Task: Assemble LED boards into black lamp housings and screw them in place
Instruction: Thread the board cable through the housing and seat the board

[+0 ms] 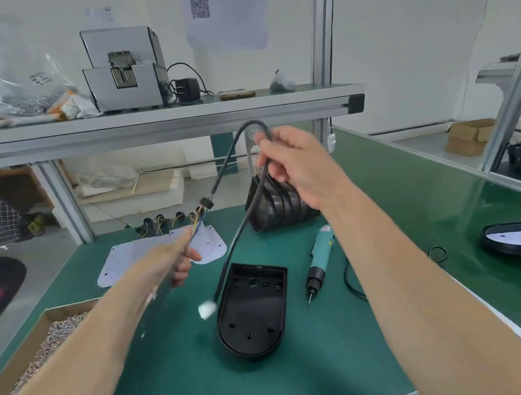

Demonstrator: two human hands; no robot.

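The right hand [293, 165] grips a black cable [242, 225] raised above the bench [322, 360]. The left hand [169, 262] is curled round 1 blurred LED board [161, 291]. 1 open black housing [253, 312] lies mid-bench, with 1 screwdriver [319, 257] just beside its right and a stack of housings [280, 202] near the back edge

Assembly-line workstation: green bench mat [372, 173], aluminium-profile shelf [170, 117], electric screwdriver [319, 254], carton of screws [34, 336] lower left, stacked black housings [283, 202].

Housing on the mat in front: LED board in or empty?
Empty. The black housing lies open side up, bare screw posts showing, no board inside.
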